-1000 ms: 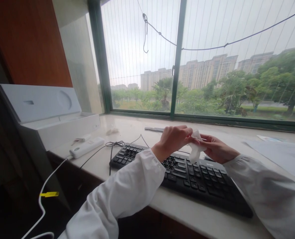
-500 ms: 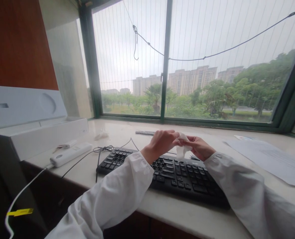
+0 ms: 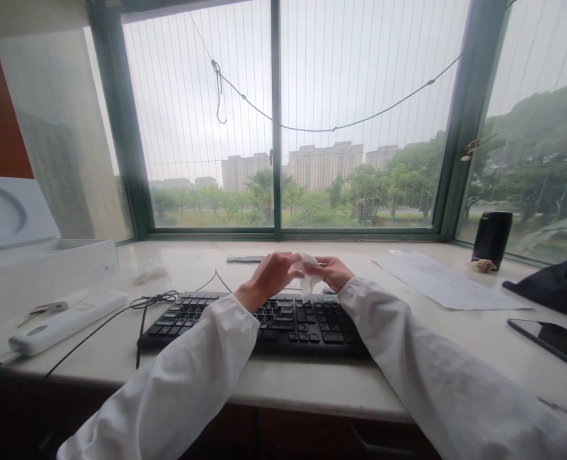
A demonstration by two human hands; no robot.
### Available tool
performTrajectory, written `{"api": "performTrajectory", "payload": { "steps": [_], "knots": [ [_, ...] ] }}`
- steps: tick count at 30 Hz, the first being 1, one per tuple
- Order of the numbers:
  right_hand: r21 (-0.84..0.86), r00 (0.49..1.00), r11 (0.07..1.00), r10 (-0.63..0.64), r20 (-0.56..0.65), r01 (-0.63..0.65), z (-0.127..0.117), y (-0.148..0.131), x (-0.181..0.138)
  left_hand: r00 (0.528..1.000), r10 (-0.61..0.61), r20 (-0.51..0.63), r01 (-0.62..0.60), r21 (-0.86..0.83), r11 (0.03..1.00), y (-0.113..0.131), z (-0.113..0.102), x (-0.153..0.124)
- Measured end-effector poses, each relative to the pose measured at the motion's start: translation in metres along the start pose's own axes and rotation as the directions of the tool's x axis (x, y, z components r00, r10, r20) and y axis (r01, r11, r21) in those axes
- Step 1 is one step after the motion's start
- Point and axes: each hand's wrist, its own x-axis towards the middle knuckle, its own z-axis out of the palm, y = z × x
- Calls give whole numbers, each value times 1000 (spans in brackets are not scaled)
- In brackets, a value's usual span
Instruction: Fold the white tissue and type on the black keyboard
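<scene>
A thin white tissue is pinched between both hands, above the back edge of a black keyboard. My left hand is closed on the tissue's left side, its fingers bent over the top. From the right, my right hand grips the other side with thumb and fingers. A loose end of the tissue hangs down over the keys. Some keycaps look to be off in the left and middle part of the keyboard. Whether anything small lies inside the tissue is hidden.
To the left are a white power strip, a black cable, a crumpled tissue and a white box. Paper sheets, a phone and a black cylinder stand or lie right. A grey strip lies behind the keyboard.
The view has swung right, bringing the phone and black cylinder into sight. Both hands still hold the tissue over the keyboard, with little change in grip.
</scene>
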Motion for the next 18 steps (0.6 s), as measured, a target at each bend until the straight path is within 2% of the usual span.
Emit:
{"api": "performTrajectory", "payload": {
  "steps": [7, 14, 18],
  "knots": [
    [-3, 1000, 1000, 0, -15, 0, 8, 6, 1, 998, 3, -55, -4, -35, 999, -8, 10, -2],
    [-58, 1000, 998, 6, -20, -7, 6, 7, 0, 999, 3, -38, -3, -9, 1000, -3, 5, -4],
    [-35, 999, 999, 27, -39, -29, 4, 5, -2, 999, 10, -33, -11, -36, 999, -2, 5, -3]
  ]
}}
